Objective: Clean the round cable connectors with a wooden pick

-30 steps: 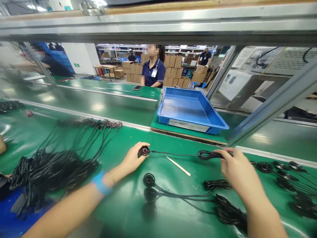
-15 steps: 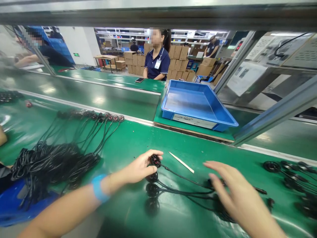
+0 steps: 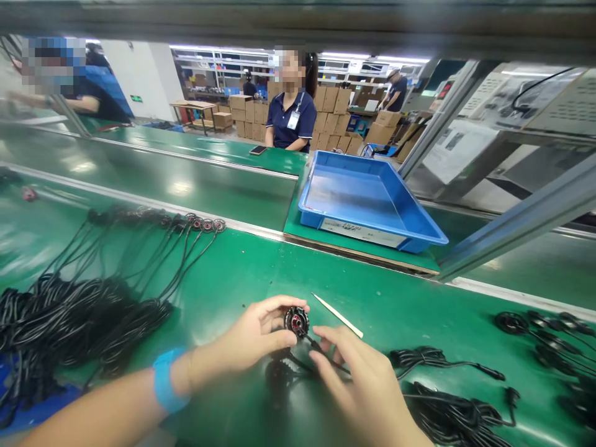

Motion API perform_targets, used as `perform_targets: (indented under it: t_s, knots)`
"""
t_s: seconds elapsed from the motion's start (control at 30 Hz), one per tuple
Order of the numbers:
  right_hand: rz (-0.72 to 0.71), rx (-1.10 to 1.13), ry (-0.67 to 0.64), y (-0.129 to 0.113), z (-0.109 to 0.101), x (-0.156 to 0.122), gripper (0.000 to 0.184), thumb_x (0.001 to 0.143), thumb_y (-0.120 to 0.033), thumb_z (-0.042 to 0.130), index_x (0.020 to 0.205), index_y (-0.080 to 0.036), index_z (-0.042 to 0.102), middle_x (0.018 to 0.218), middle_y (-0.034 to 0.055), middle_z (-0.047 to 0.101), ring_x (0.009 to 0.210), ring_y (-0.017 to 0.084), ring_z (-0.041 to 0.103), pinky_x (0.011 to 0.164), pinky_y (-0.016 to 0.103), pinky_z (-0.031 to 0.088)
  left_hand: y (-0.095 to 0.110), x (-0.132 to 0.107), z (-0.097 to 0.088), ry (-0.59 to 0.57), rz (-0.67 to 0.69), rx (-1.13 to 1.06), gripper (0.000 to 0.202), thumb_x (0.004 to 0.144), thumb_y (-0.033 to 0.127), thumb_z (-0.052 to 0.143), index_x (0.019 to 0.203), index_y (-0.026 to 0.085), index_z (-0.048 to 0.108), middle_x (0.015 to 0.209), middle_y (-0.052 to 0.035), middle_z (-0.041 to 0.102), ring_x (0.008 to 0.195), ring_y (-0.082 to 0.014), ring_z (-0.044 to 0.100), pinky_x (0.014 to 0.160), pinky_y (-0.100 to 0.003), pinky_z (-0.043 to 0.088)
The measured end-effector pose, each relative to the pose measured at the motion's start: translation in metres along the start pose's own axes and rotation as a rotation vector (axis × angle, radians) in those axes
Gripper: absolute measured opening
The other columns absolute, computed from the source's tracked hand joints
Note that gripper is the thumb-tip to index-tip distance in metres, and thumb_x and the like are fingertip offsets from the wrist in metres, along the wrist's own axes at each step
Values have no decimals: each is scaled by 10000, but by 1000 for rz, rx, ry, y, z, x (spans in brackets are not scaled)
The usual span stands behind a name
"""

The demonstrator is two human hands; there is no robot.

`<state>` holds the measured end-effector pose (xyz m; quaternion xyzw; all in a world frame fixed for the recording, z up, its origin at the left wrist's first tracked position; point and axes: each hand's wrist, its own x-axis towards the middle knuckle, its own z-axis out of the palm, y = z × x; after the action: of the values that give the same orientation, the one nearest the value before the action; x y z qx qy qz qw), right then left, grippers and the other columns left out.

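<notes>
My left hand (image 3: 261,329), with a blue band at the wrist, grips a round black cable end (image 3: 297,321) with a red centre between thumb and fingers. From it a black cable (image 3: 313,341) runs right. Around this cable curves my right hand (image 3: 358,372), thumb and forefinger still apart, with a gap showing. Below the hands, more round black ends (image 3: 279,375) lie blurred on the green bench, partly covered. Coiled cable bundles (image 3: 419,359) with plugs extend to the right of my right hand. A pale pointed stick (image 3: 338,315) rests just beyond my hands.
A blue tray (image 3: 372,239) stands behind on a raised board, beside a slanted metal post (image 3: 521,211). Heaped black cables (image 3: 84,316) lie at left; more round ends (image 3: 512,323) at far right. A person (image 3: 291,118) is across the bench, others farther off.
My right hand has moved left from the coiled cables to the cable near the held end. My left hand keeps its hold, with the round end now turned more toward me.
</notes>
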<state>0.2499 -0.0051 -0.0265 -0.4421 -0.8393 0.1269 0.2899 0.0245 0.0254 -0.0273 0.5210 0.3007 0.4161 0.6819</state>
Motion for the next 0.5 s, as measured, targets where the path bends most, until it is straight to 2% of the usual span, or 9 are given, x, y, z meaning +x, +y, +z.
perform_targets:
  t_s: [0.07, 0.13, 0.23, 0.3, 0.4, 0.5]
  knots:
    - [-48, -8, 33, -1, 2, -2, 226, 944, -238, 534, 1167, -261, 558, 899, 9, 651, 749, 137, 638, 683, 252, 510, 0, -1, 0, -12, -15, 42, 447, 877, 416, 655, 1263, 195, 608, 1311, -127, 599, 1202, -278, 549, 1040, -398, 414]
    - [-68, 10, 49, -2, 3, -2, 239, 949, -197, 508, 1173, -256, 569, 930, 23, 652, 810, 144, 648, 709, 253, 513, -1, -3, 0, -20, -69, 36, 449, 930, 474, 551, 1274, 193, 615, 1243, -127, 639, 1160, -275, 574, 1008, -397, 435]
    - [-98, 17, 63, -2, 4, -3, 302, 946, -156, 488, 1226, -243, 557, 948, 40, 652, 807, 149, 647, 681, 253, 518, -4, -4, 3, -38, -157, -91, 485, 947, 530, 480, 1258, 186, 621, 1038, -115, 699, 912, -221, 660, 833, -344, 509]
    - [-114, -6, 65, -1, 5, -5, 347, 934, -138, 487, 1262, -240, 542, 953, 49, 654, 793, 151, 644, 663, 252, 521, -5, -4, 6, -69, -178, -171, 493, 943, 543, 477, 1236, 175, 624, 904, -101, 705, 764, -184, 665, 731, -301, 516]
    - [-170, -115, 16, 1, 7, -8, 463, 895, -144, 509, 1346, -249, 495, 955, 58, 657, 740, 155, 630, 626, 258, 518, -6, -3, 9, -89, -189, -228, 498, 940, 536, 489, 1222, 148, 622, 767, -87, 689, 646, -156, 650, 626, -253, 510]
    - [-280, -263, -70, 0, 11, -10, 605, 820, -161, 540, 1411, -242, 441, 802, 33, 617, 610, 154, 585, 541, 268, 489, -7, -2, 10, -70, -226, -213, 500, 937, 545, 484, 1145, 126, 661, 707, -72, 657, 541, -128, 620, 492, -201, 482]
